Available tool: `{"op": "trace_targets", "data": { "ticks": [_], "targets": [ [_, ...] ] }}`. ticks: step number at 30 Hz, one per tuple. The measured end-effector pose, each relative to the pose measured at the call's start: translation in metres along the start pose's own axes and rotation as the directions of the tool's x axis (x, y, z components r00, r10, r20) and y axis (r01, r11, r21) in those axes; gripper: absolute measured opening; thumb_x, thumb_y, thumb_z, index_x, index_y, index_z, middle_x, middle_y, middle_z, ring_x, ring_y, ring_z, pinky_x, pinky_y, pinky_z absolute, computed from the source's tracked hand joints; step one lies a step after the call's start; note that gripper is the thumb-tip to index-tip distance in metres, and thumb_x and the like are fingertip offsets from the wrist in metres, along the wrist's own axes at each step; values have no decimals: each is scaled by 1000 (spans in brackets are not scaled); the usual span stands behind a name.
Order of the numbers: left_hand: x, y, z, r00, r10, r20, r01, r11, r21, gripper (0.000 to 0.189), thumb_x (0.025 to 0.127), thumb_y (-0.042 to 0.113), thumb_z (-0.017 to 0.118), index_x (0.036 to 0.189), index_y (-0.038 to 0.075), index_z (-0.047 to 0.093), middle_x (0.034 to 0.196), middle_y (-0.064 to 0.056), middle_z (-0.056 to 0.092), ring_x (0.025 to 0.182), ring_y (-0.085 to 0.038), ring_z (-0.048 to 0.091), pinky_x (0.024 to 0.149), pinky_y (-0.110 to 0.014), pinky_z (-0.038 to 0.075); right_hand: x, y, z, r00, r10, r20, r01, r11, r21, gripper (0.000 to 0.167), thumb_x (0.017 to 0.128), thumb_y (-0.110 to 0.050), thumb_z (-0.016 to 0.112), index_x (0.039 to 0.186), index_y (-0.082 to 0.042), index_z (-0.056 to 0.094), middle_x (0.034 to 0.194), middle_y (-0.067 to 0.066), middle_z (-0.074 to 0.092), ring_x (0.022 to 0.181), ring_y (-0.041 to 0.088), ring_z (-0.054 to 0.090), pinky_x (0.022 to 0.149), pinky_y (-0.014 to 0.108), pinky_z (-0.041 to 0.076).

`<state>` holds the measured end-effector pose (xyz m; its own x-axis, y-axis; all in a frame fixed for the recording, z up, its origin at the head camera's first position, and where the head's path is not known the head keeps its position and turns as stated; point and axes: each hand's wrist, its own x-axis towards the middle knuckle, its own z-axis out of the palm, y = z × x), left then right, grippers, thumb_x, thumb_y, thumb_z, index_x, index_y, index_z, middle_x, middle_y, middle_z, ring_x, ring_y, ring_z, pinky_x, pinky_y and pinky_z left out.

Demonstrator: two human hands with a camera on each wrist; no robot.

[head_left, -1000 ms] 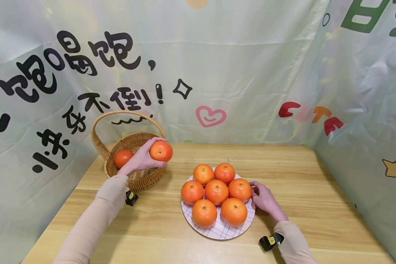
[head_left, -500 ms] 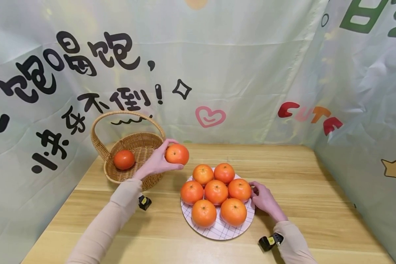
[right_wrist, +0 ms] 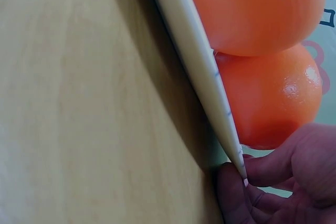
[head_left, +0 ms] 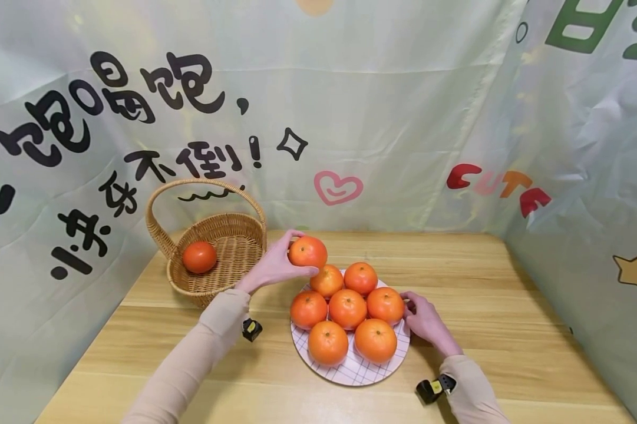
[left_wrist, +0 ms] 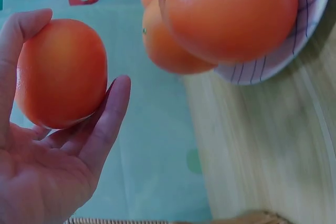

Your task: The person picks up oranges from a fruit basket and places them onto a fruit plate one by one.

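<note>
My left hand (head_left: 279, 259) grips an orange (head_left: 308, 252) from its left side, thumb and fingers curled round it. In the head view this fruit overlaps the back left orange (head_left: 326, 281) on the plate. The left wrist view has the held orange (left_wrist: 63, 74) between thumb and fingers, apart from the plate's fruit. A round white plate (head_left: 352, 374) with a grid pattern carries several oranges in rows. At its right rim, my right hand (head_left: 426, 318) pinches the edge; the right wrist view puts the plate rim (right_wrist: 231, 124) between thumb and fingers.
A wicker basket (head_left: 233, 227) with a tall arched handle stands at the back left. One redder round fruit (head_left: 199, 257) lies in its left side. Printed cloth (head_left: 392, 129) hangs behind and beside the wooden table (head_left: 482, 282).
My left hand has carried the orange rightward from over the basket to the back left of the plate. The right hand and the plate stay where they were.
</note>
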<state>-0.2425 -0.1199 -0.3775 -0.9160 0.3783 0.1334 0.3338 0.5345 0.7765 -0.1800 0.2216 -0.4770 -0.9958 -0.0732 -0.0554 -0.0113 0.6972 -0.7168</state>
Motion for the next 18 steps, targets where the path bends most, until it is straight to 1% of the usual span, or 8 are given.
{"op": "trace_targets", "data": {
  "ticks": [5, 9, 14, 16, 18],
  "targets": [
    [2, 6, 11, 1000, -2, 8, 2, 1000, 28, 73, 75, 38, 85, 135, 21, 46, 126, -9, 66, 111, -26, 63, 97, -45, 52, 0, 0, 0, 1000, -2, -2, 2, 1000, -1, 36, 90, 2, 52, 125, 7, 59, 92, 17, 65, 80, 24, 57, 73, 33, 47],
    [3, 10, 17, 1000, 0, 24, -1, 999, 36, 71, 76, 37, 84, 135, 23, 47, 123, -5, 67, 110, -23, 64, 98, -45, 51, -1, 0, 0, 1000, -4, -5, 4, 1000, 0, 36, 90, 2, 52, 124, 7, 59, 91, 16, 64, 79, 23, 56, 73, 33, 46],
    [5, 13, 25, 999, -4, 38, 2, 999, 45, 70, 77, 37, 83, 136, 22, 49, 124, -6, 66, 111, -23, 61, 93, -42, 52, -1, 0, 1, 1000, -1, -7, 1, 1000, 0, 36, 90, 2, 52, 125, 7, 59, 91, 16, 64, 79, 23, 56, 73, 33, 46],
    [6, 14, 28, 999, -4, 48, 2, 1000, 31, 71, 77, 37, 84, 137, 21, 50, 125, -7, 64, 111, -24, 60, 89, -40, 54, -1, 0, 1, 1000, 1, -7, -1, 1000, -1, 36, 90, 2, 52, 125, 7, 59, 91, 16, 64, 79, 24, 56, 73, 33, 46],
    [7, 15, 30, 998, -1, 60, 0, 1000, 26, 71, 76, 37, 84, 137, 23, 51, 126, -5, 64, 112, -23, 59, 90, -39, 53, -1, 0, 1, 1000, 1, -8, -1, 1000, -2, 35, 90, 2, 52, 125, 7, 59, 92, 16, 64, 80, 24, 56, 73, 33, 46]
  ]
}}
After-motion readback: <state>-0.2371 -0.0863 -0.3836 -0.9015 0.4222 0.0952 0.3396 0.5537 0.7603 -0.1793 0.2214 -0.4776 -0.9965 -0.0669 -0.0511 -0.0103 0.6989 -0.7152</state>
